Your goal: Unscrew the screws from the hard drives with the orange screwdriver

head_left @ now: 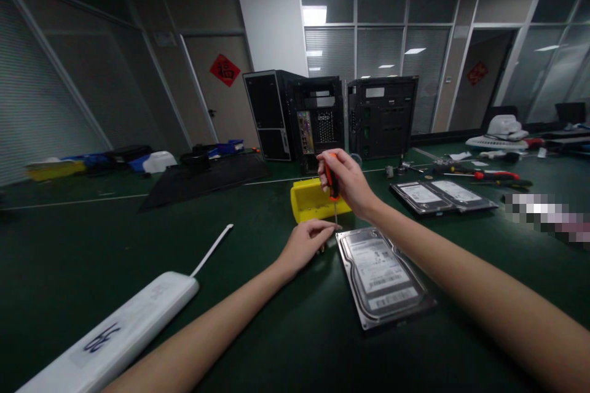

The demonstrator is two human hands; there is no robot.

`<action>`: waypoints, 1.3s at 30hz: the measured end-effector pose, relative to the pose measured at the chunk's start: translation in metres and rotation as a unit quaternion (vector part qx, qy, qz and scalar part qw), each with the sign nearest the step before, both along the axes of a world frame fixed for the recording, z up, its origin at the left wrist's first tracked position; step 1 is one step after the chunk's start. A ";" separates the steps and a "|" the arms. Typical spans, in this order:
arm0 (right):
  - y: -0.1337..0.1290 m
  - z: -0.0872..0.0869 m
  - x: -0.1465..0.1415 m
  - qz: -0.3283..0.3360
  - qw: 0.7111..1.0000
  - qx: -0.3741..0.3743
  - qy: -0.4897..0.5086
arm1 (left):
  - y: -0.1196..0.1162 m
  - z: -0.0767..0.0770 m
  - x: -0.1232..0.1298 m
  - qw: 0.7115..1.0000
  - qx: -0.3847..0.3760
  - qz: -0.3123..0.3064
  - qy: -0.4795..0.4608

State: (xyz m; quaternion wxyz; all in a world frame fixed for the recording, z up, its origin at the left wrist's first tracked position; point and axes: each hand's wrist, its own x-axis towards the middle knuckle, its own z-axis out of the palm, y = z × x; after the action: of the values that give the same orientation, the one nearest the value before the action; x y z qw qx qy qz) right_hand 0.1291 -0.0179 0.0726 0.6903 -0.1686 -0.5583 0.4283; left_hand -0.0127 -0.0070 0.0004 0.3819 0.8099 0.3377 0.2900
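My right hand is closed around the orange and black handle of a screwdriver, held upright with its shaft pointing down. The screwdriver's tip is at the far left corner of a hard drive, which lies label up on the table. My left hand rests beside that corner, with thumb and forefinger pinched together close to the tip. Whatever sits between those fingers is too small to make out. Just behind both hands stands a yellow bin, with a few tiny pieces inside.
Two more hard drives lie to the right, with screwdrivers beyond them. Computer cases stand at the back. A white power strip lies at the front left, and a black panel behind it on the green table.
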 end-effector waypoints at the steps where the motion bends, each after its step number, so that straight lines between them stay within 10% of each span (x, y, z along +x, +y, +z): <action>1: 0.000 0.000 0.000 -0.002 1.000 -0.001 0.008 | 0.000 0.000 0.000 1.000 0.000 -0.006 0.001; 39: 0.001 0.001 0.004 0.025 1.000 -0.007 0.011 | 0.001 -0.004 0.002 0.995 -0.088 0.002 -0.050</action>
State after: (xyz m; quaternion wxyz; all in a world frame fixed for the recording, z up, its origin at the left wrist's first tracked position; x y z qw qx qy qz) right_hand 0.1331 -0.0173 0.0739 0.6838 -0.1549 -0.5518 0.4516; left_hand -0.0110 -0.0058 -0.0041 0.4672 0.7570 0.3442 0.3004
